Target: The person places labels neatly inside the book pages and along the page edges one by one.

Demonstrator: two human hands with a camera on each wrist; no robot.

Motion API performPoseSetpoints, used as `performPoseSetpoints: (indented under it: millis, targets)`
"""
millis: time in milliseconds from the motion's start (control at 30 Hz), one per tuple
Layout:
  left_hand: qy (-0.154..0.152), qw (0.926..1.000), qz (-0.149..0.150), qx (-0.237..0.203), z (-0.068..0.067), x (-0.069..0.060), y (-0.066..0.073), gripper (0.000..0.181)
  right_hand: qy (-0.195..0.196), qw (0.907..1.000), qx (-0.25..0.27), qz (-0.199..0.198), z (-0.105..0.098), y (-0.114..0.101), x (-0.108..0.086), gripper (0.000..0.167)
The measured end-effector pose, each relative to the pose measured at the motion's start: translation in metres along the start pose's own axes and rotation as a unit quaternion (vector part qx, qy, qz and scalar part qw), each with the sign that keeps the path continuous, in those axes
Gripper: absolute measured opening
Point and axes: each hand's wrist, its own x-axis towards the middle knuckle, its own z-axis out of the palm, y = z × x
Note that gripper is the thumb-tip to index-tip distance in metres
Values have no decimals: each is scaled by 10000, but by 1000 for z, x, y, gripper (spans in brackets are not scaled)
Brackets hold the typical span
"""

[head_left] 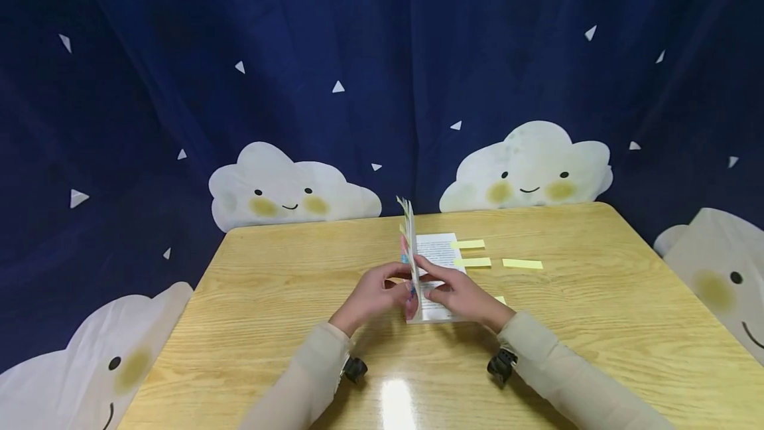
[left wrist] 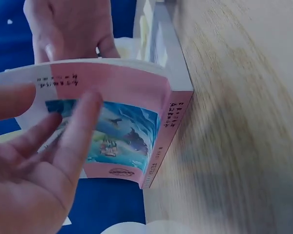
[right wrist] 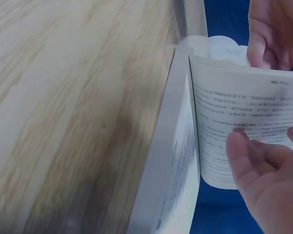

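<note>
A pink-covered book (left wrist: 122,85) lies open on the table, one half of its pages raised upright and the rest flat. My left hand (head_left: 377,294) is at the illustrated cover side, with thumb and fingers spread apart against it in the left wrist view. On the other side, my right hand (head_left: 467,292) is at a printed page (right wrist: 244,107), its thumb touching or very near the paper. Yellow sticky strips (head_left: 475,262) stick out from the flat page's right edge, and more project from the raised half. The hands partly hide the lower pages.
A loose yellow strip (head_left: 522,264) lies on the wooden table (head_left: 268,284) right of the book. Another yellow strip (head_left: 500,299) shows beside my right wrist. A dark blue curtain (head_left: 334,32) with clouds and triangles hangs behind the table.
</note>
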Motion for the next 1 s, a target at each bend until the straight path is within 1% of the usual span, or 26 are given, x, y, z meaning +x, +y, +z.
performPoseSetpoints:
  millis: [33,100,267,333,433,500,600,633,667,733,833,900,1000]
  targets:
    - [70,9998,73,180,2,0,0,34,-38,10000,55,-30,0,0,0,67]
    - [142,9993,139,325,5,1,-1,33,-100,9998,181,-41,0,-1,0,68]
    - [176,9990,216,341,9,4,-3,31,-306,9981,530,14,1,-1,-1,71]
    - [169,9988,297,361,11,4,-4,32,-304,9979,561,70,1,-1,-2,72]
    - [179,9978,401,488,14,6,-4,35,-110,9987,477,146,3,-2,-2,73]
    - [221,9965,472,650,16,7,-5,36,75,9988,426,238,3,-2,-3,72]
    - [280,9931,591,971,20,9,-8,38,295,9982,386,353,3,-1,-5,66]
    - [269,9919,605,1084,21,9,-9,38,350,9981,343,381,2,-1,-7,62]
    - [247,9899,656,1229,22,10,-10,39,417,9979,269,412,1,0,-9,57]
    - [154,9857,655,1546,24,10,-12,42,590,9972,50,467,-1,2,-13,46]
    - [-2,9759,538,2115,26,9,-13,47,856,9933,-323,701,-5,6,-20,33]
    - [-109,9669,384,2520,27,10,-13,53,954,9898,-434,964,-6,8,-24,28]
    - [-235,9508,315,3074,29,12,-13,60,940,9863,-378,1304,-6,11,-30,29]
